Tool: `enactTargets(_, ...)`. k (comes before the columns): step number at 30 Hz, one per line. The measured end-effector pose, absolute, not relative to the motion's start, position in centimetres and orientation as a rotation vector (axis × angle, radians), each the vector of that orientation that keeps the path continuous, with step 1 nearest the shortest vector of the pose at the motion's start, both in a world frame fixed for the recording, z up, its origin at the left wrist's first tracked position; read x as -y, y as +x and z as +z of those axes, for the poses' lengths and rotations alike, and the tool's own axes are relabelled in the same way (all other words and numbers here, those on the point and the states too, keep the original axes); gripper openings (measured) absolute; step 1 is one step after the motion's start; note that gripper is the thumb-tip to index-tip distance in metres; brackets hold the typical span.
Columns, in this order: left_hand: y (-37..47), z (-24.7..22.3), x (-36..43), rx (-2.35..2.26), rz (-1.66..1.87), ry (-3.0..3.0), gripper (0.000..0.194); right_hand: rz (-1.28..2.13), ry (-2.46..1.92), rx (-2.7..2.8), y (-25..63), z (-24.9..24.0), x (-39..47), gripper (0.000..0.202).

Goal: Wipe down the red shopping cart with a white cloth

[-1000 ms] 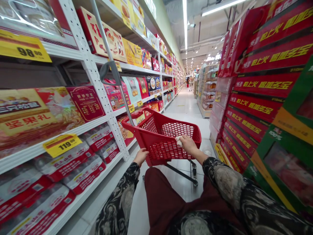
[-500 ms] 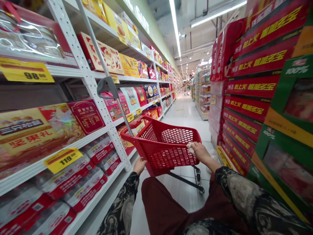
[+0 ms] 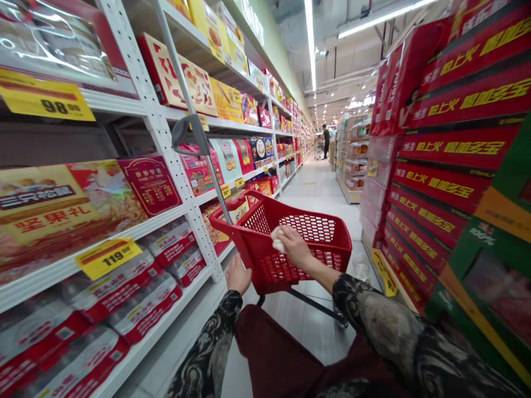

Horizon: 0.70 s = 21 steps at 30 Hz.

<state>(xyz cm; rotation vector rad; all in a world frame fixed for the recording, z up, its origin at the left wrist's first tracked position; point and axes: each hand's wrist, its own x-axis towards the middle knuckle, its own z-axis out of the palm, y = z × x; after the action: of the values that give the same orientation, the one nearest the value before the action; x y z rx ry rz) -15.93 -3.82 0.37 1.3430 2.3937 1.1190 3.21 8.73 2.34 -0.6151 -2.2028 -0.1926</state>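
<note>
A red plastic shopping cart with a perforated basket stands tilted before my knees. My right hand is closed round a crumpled white cloth and presses it against the upper part of the basket's near side. At the cart's lower left corner, my left hand grips the edge, its thumb toward the red panel; some of its fingers are hidden. A metal pole with a grey handle rises from the cart's left end.
White shelves with boxed goods and yellow price tags line the left side. Stacked red drink cartons and green boxes rise close on the right. Down the tiled aisle a person in dark clothes stands near another cart.
My right hand has moved left with the cloth, from the basket's right end to the middle of its near side. My left hand has shifted slightly up along the cart's edge.
</note>
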Motion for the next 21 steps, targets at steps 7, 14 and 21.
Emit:
enactTargets(7,-16.2,1.5,5.4,-2.690,0.841,1.531,0.067,-0.321,-0.290,2.429,-8.1,7.0,-7.1,0.028)
enactTargets(14,-14.8,1.5,5.3,-2.631,0.737,1.728,0.067,-0.390,-0.309,2.683,-4.2,-0.1,-8.9,0.026)
enactTargets(21,-12.1,-0.4,4.2,-2.535,0.696,1.726,0.069,-0.316,-0.288,2.664,0.2,-0.5,-9.4,0.031)
